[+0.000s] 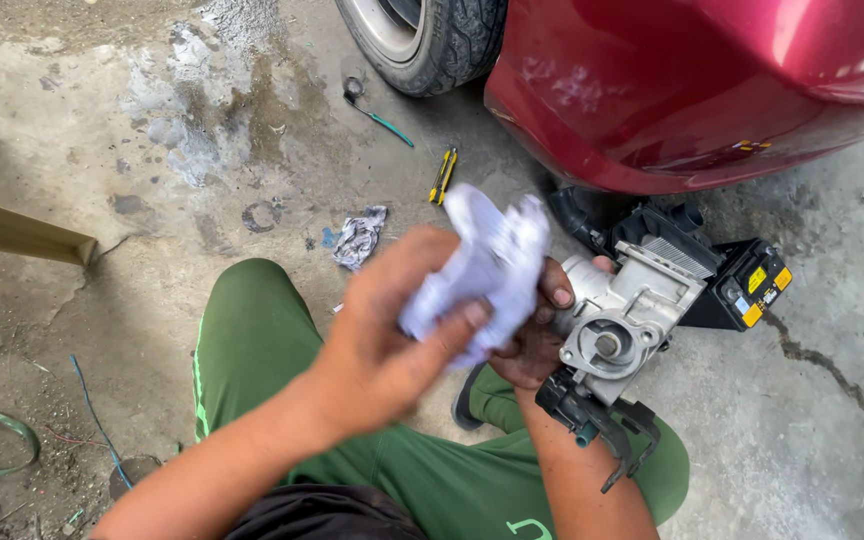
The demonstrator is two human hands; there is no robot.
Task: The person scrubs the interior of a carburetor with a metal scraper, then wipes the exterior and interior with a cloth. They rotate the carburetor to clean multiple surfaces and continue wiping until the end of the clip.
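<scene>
Item: metal throttle body (624, 325), held over the lap beside the red car (702, 90). Right hand (537, 345) clasps it; left hand (392, 335) pinches a white rag (487, 265) against it. Grime remains on the fingers; wiping looks unfinished.

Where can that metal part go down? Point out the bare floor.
Bare concrete lies right of the metal part, between the black battery and the floor crack. Another open patch sits left of the green-trousered knee, below the wooden plank. It is crowded near the tyre: screwdriver, crumpled rag, red car body.
</scene>
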